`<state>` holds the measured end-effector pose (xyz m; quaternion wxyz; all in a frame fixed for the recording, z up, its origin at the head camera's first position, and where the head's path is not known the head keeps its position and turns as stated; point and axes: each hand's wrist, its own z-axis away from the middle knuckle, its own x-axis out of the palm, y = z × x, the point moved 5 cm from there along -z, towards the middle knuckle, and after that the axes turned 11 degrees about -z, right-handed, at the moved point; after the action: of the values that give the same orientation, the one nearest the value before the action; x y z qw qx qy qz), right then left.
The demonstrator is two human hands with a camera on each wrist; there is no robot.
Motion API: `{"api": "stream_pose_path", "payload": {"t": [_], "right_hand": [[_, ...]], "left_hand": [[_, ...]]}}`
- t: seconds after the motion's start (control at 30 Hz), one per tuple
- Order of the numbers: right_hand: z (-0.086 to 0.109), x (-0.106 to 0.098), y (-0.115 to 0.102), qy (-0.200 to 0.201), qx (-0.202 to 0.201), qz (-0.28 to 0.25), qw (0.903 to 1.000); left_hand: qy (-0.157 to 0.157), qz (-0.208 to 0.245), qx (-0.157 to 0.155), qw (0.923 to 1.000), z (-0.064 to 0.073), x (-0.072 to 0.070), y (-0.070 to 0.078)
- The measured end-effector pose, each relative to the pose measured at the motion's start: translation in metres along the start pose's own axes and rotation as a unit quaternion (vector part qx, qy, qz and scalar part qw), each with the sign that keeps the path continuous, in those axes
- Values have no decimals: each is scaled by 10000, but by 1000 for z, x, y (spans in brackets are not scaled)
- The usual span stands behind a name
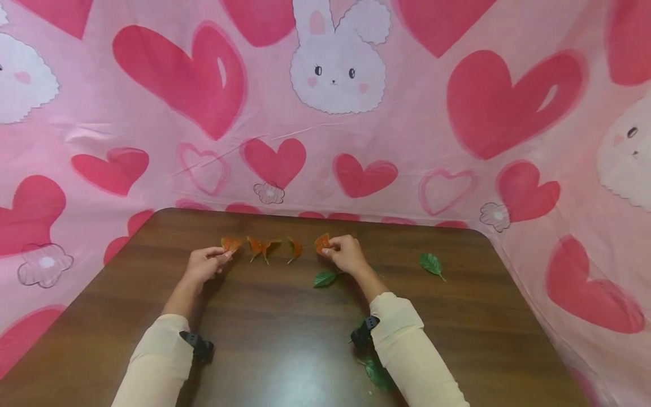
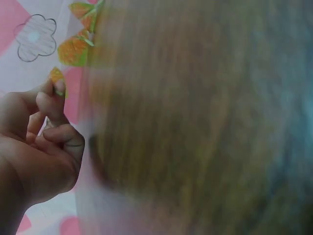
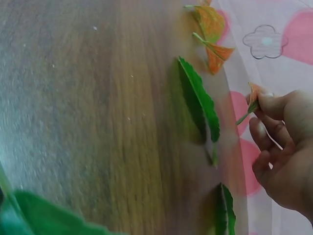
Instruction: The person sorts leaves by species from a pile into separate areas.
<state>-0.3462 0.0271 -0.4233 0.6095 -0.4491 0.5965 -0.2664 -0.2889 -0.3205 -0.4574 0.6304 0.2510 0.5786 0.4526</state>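
Toward the far side of the table, my left hand pinches an orange leaf between thumb and fingers at the left end of a row. My right hand pinches another orange leaf at the row's right end; its green stem points down from the fingertips in the right wrist view. Between the hands lie a folded orange leaf and a curled orange leaf. A green leaf lies just below my right hand, its stem end partly hidden by the wrist.
Another green leaf lies to the right on the brown wooden table. More green leaves are beside and partly under the right forearm. A pink cloth with hearts and rabbits hangs behind the table's far edge.
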Motion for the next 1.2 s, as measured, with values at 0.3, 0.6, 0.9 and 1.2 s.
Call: {"api": "stream_pose_path", "payload": {"t": [0.3,0.6,0.9,1.2], "right_hand": [[-3,11,2,117,326,17,9994],[-7,22,7,119,402,85,9991],[-9,32,6,-37,434,-30,9990],[-10,34,6,-23,620,-194,9979]], "left_hand": [[-225,-326,54,9992,-7,0,-3],[-125,-440,-36,9989,-11,0,-3],[-116,-439,51,9990,-13,0,-1],[-137,-680,119,9975,-17,-2,1]]}}
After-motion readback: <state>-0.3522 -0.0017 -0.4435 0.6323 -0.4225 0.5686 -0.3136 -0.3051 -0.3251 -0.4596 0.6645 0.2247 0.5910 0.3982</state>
